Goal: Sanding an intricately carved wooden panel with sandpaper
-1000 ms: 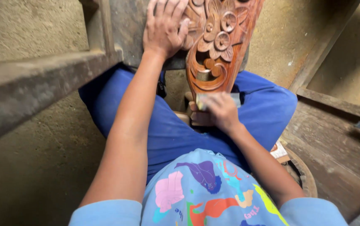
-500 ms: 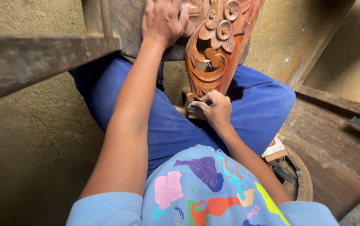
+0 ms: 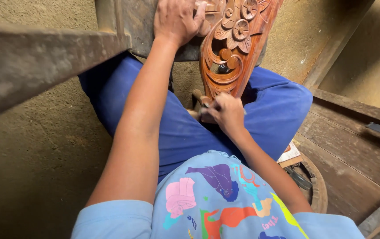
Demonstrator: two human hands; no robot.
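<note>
Since a moment ago my right hand (image 3: 228, 113) has slid slightly up the carving's (image 3: 233, 48) lower tip, fingers pinched on a small abrasive scrap, barely visible. Left hand (image 3: 177, 20) lies flat, fingers together, pressing the carving against the bench (image 3: 44, 57) so it stays propped over my lap.

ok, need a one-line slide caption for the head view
Seated person's left hand steadies a carved reddish wooden panel while the right hand works at its lower tip.

Blue-trousered lap (image 3: 269, 106) — carved wooden panel (image 3: 234, 44) upright on it
</note>
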